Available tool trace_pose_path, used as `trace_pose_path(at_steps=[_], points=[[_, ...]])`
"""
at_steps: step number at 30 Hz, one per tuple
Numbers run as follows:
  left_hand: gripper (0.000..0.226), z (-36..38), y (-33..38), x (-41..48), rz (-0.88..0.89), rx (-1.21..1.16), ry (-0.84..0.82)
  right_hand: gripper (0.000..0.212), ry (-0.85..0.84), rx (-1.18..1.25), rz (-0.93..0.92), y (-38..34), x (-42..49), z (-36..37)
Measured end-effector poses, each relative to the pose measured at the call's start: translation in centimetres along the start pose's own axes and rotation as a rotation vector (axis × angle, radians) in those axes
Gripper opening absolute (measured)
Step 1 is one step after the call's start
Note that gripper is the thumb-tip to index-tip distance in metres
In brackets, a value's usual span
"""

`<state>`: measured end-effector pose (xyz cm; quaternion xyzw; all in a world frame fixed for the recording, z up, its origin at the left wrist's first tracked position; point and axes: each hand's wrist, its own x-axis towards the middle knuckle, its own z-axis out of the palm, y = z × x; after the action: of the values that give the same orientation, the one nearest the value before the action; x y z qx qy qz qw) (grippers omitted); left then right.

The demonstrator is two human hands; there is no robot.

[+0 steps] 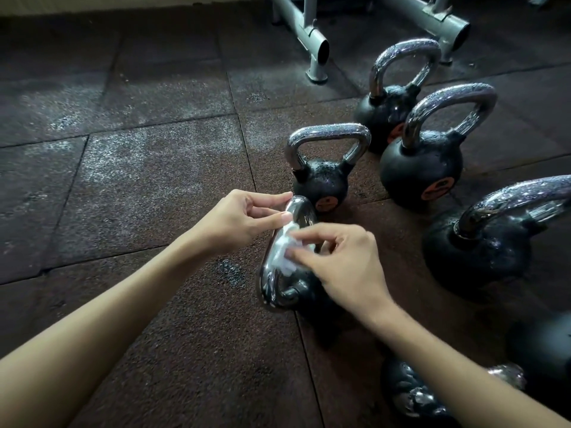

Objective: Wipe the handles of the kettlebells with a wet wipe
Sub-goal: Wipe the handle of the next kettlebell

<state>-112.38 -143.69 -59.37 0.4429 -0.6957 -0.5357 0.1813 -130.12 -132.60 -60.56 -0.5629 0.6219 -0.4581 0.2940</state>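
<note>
White tissue, the wet wipe (285, 251), was pinched between the thumb and forefinger of the right hand (336, 261) and pressed against the chrome handle (278, 267) of the nearest kettlebell (296, 291). The remaining fingers of that hand were curled loosely above the handle, touching nothing that could be made out. The top edge of the wipe was met by the fingertips of the left hand (238, 220): thumb and forefinger were drawn close together there, on the wipe or on the handle's upper bend, and which of the two could not be told. The other left fingers were folded in. The wipe was judged to be held at two ends so that it could be spread or wrapped round the bar, with the handle steadied at the same time.

The kettlebell being worked on was stood on the rubber floor (139, 180) directly below the hands, its handle seen almost end-on. Four more kettlebells were grouped just beyond and to the right, their handles (329, 131) speckled with droplets, and two others were partly hidden under the right forearm. Most of the job was judged to be left. A grey metal rack (312, 35) was stood well behind them
</note>
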Motion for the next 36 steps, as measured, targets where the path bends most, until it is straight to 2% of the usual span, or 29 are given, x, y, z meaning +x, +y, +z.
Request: trace_pose_path(at_steps=[4,11,15,20,23,29,31,34,36], points=[[0.053,0.3,-0.7,0.1,0.016,0.014,0.021,0.018,-0.046,-0.015,-0.042,-0.5,-3.4,0.8],[0.059,0.8,-0.6,1.1,0.022,0.042,0.029,0.015,-0.015,-0.032,0.008,-0.9,-2.9,-0.2],[0.055,1.0,-0.5,1.3,0.036,0.081,0.037,0.016,-0.088,-0.035,0.014,-0.6,-4.7,0.1],[0.045,1.2,-0.3,1.3,0.057,0.094,0.051,0.014,-0.25,-0.145,0.073,0.6,-3.6,-0.8],[0.042,1.4,0.1,1.3,0.056,0.111,0.077,0.013,-0.27,-0.192,0.04,1.0,-3.3,-1.0],[0.04,1.6,1.9,0.7,0.035,0.24,0.082,0.015,-0.352,-0.463,0.009,2.4,-1.5,-1.9],[0.042,1.4,3.2,0.3,0.025,0.361,0.064,0.016,-0.275,-0.458,0.02,2.4,0.2,-2.9],[0.045,1.4,5.5,-0.1,0.039,0.552,0.007,0.019,-0.029,-0.359,0.075,2.9,2.5,-3.8],[0.048,1.5,7.0,-0.3,0.029,0.678,-0.01,0.021,0.039,-0.326,0.113,3.4,3.2,-3.4]])
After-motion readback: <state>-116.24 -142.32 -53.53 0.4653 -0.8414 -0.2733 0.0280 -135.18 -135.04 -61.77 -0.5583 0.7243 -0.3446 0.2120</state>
